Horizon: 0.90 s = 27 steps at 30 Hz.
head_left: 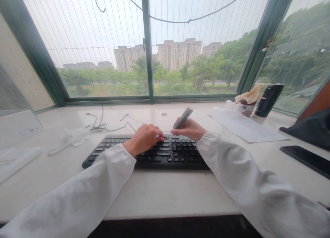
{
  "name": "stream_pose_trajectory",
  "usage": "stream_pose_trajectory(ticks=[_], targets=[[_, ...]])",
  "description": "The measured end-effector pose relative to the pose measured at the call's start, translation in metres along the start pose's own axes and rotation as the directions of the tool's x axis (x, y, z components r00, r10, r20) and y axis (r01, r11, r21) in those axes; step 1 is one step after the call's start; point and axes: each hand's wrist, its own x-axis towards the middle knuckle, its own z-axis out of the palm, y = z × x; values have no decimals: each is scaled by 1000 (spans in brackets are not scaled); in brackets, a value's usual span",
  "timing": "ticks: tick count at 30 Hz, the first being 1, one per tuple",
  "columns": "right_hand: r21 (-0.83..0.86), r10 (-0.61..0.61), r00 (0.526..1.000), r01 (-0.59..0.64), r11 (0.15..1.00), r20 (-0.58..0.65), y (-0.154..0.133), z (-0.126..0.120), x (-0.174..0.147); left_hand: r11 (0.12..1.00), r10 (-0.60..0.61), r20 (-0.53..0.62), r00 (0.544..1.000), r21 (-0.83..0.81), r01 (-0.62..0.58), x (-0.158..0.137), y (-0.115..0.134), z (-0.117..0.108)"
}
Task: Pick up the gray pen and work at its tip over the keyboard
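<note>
Seen from the head view, the right hand (192, 128) is closed around a grey cylindrical tool (183, 117), which slants up and away to the right; its lower end, tucked by the fingers, is too small for me to make out. Right under both hands sits the black keyboard (157, 159), reaching out to either side of them. The left hand (144, 137) rests on it, fingers bent over the keys near the far edge, and from here I can't tell whether they pinch anything. Just beyond the hands, between them, lie two tiny dark pieces (164, 114). A dark cable (99, 126) lies coiled beyond and left of the left hand. Off to the right of the right hand are a printed sheet (244, 124), a black cylinder (268, 100) standing tilted in view, and, nearer, a dark phone (306, 159).
</note>
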Motion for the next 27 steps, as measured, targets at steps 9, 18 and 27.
stream_pose_trajectory(ticks=[9,18,27], targets=[[-59,149,989,-148,987,3,4,7,1,999,44,23,999,-28,-43,-1,-4,-1],[56,307,952,-306,950,2,-8,12,-1,997,58,64,996,39,-61,-2,1,-6],[118,362,932,-358,926,-13,-2,14,2,990,60,75,995,125,-69,-2,10,-8]])
